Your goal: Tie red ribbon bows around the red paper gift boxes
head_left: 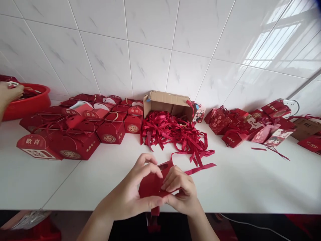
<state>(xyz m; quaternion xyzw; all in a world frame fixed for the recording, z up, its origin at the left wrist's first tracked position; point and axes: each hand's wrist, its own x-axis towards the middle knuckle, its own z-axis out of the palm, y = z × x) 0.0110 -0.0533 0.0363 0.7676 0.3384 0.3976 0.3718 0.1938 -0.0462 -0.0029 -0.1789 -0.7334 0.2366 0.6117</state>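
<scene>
Between my two hands, close to the table's front edge, is a red paper gift box (149, 186) with a slot hole near its top. My left hand (134, 189) curves around its left side, thumb along the lower edge and fingers arched over the top. My right hand (182, 190) pinches the box's right side, its thumb tip meeting the left thumb. A dark red ribbon (200, 168) lies just behind my right hand; whether it joins the box is hidden. Beyond the hands, a heap of red ribbons (173, 134) spills from a cardboard box (170, 98).
Many finished-looking red gift boxes (80, 142) stand grouped at the left. More red boxes (234, 137) are piled at the right, with loose ribbon strips by them. Another person's hand (11, 92) reaches over a red basin (37, 100) at far left. A tiled wall (150, 26) bounds the table (238, 187).
</scene>
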